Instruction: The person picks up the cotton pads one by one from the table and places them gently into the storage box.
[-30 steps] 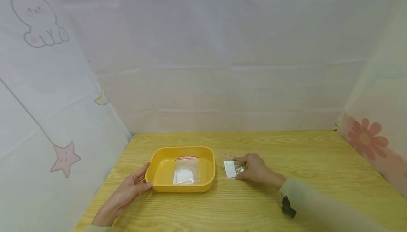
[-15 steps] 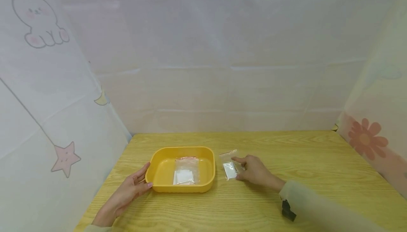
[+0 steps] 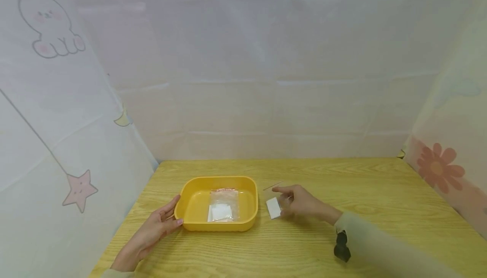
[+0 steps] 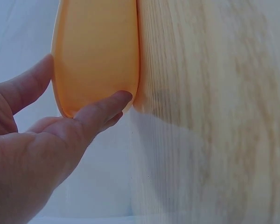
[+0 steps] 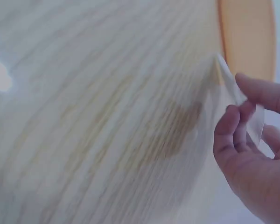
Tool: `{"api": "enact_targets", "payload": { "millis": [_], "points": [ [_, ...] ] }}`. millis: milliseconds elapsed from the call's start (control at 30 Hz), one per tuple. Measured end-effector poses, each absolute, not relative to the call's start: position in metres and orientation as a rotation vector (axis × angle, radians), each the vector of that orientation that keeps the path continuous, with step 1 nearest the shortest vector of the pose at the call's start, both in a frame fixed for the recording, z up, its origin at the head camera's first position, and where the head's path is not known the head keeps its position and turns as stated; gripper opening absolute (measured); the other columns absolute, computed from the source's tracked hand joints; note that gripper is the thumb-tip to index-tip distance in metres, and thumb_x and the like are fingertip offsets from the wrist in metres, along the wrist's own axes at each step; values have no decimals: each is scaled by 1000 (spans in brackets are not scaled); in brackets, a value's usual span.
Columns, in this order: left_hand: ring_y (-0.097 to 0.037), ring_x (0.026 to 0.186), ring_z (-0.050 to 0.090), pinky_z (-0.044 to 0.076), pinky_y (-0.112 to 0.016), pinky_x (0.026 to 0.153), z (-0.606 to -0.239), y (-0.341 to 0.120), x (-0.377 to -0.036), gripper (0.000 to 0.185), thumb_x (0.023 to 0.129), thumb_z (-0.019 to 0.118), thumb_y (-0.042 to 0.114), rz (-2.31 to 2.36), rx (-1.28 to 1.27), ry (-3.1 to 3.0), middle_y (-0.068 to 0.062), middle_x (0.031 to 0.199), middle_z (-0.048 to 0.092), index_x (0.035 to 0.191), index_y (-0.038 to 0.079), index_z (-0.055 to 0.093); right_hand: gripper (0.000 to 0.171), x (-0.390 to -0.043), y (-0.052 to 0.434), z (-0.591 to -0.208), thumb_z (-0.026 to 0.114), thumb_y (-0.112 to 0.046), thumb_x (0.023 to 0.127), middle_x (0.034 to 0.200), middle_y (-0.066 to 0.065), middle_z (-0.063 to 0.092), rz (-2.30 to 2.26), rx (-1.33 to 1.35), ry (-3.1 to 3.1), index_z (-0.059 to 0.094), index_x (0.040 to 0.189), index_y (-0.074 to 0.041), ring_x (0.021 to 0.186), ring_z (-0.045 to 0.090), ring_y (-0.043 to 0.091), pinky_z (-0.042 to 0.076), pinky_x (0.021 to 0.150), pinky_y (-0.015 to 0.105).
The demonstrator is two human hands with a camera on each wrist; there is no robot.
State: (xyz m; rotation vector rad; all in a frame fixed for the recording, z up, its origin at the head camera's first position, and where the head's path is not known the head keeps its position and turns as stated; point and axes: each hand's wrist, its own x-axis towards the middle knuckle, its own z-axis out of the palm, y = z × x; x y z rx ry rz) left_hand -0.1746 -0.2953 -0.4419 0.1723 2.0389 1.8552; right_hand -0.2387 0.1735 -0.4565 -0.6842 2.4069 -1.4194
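- Head view, lower middle of the frame: a yellow tray [image 3: 194, 197] sits on the wooden table [image 3: 342, 185], and a clear zip bag with a white card [image 3: 222, 208] lies flat on the tray's floor.
- Left hand [image 3: 152, 231], lower left of the head view, rests on the table against the tray's left end; its fingers are straight and relaxed, the thumb up along the rim and a fingertip on the lower corner.
- Left wrist view: the tray [image 4: 95, 51] fills the upper left, and the left hand [image 4: 42, 154] comes in from the lower left, thumb on one side of the tray's end, a fingertip touching its edge beside the table [image 4: 214, 116].
- Right hand [image 3: 300, 202], just right of the tray in the head view, pinches a second small clear bag [image 3: 274, 204] holding a white card; the bag is tilted and lifted at its far edge, close to the tray's right wall but apart from it.
- Right wrist view: the right hand [image 5: 256, 154] is at the lower right, thumb and curled fingers closed narrowly on the small clear bag [image 5: 238, 107], which stands on edge over the table [image 5: 84, 116]; the tray [image 5: 247, 32] shows at the upper right.
- A pale sleeve [image 3: 380, 248] covers the right forearm at the lower right of the head view.
- Pale curtains [image 3: 247, 58] with a rabbit, star and flower print close in the table.
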Motion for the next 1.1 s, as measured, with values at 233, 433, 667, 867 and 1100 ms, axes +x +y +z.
{"api": "enact_targets", "payload": {
  "millis": [233,433,667,867,1100],
  "points": [
    [-45,155,14,44,-39,113,-443,-295,-174,88,106,64,7,1846,162,2042,-24,172,2,170,7,3,77,-234,175,-450,85,-1,80,148,26,57,-1491,-535,2298,55,150,5,140,45,51,55,96,54],
    [-46,154,15,42,-43,115,-443,-295,-173,89,105,64,6,1851,163,2040,-25,172,2,170,7,3,81,-231,176,-440,81,0,85,155,30,47,-1649,-480,2124,43,157,6,118,64,36,61,76,38],
    [-47,154,14,42,-44,115,-443,-294,-171,89,105,65,7,1857,140,2033,-25,172,2,170,7,3,83,-229,172,-420,79,-5,90,162,26,39,-1703,-585,2065,36,162,3,112,65,21,58,78,31],
    [-46,155,13,43,-41,114,-443,-295,-172,89,105,65,7,1865,138,2036,-25,173,2,170,7,3,86,-228,153,-403,80,-7,92,164,22,39,-1725,-642,2049,34,164,-2,100,67,20,58,79,33],
    [-45,155,13,46,-36,112,-442,-294,-174,87,106,63,5,1871,154,2039,-24,173,2,170,7,4,87,-233,116,-392,82,-7,91,163,16,44,-1756,-626,2020,36,165,-6,83,66,20,59,79,35]
  ]
}}
